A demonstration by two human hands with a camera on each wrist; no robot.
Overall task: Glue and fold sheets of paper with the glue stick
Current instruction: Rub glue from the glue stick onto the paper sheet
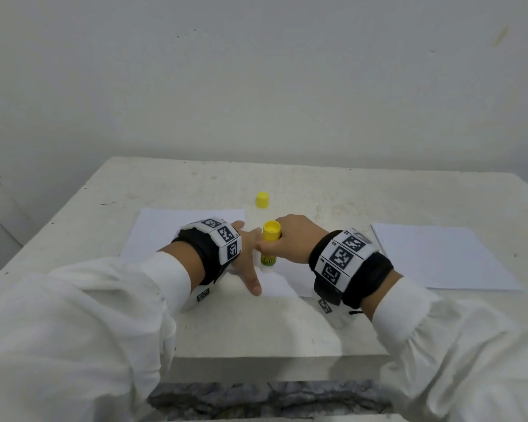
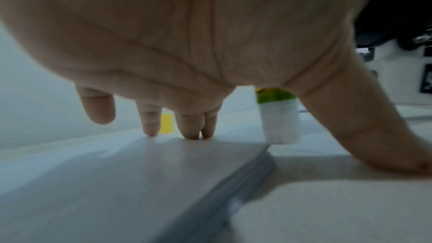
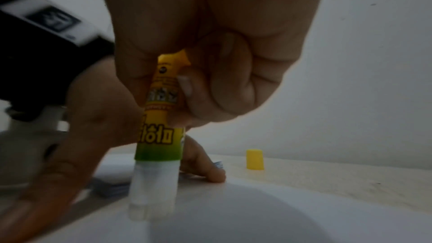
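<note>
At a scuffed white desk (image 1: 333, 190) against a bare wall, my right fingers (image 3: 205, 88) pinch the glue stick (image 1: 270, 243) upright on paper (image 1: 165, 229); left fingers (image 2: 189, 127) spread flat; cap (image 1: 262, 199) at twelve o'clock.

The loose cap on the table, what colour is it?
Plain yellow cap; head view shows it best.

Head view: bright, even, soft; wide-angle bending toward 3 and 9 o'clock.
Left wrist view: hazy, left hand (image 2: 175, 43) out of focus, motion smear.
Right wrist view: dim, right hand (image 3: 210, 53) backlit, grainy, blurred at 9 o'clock.
</note>
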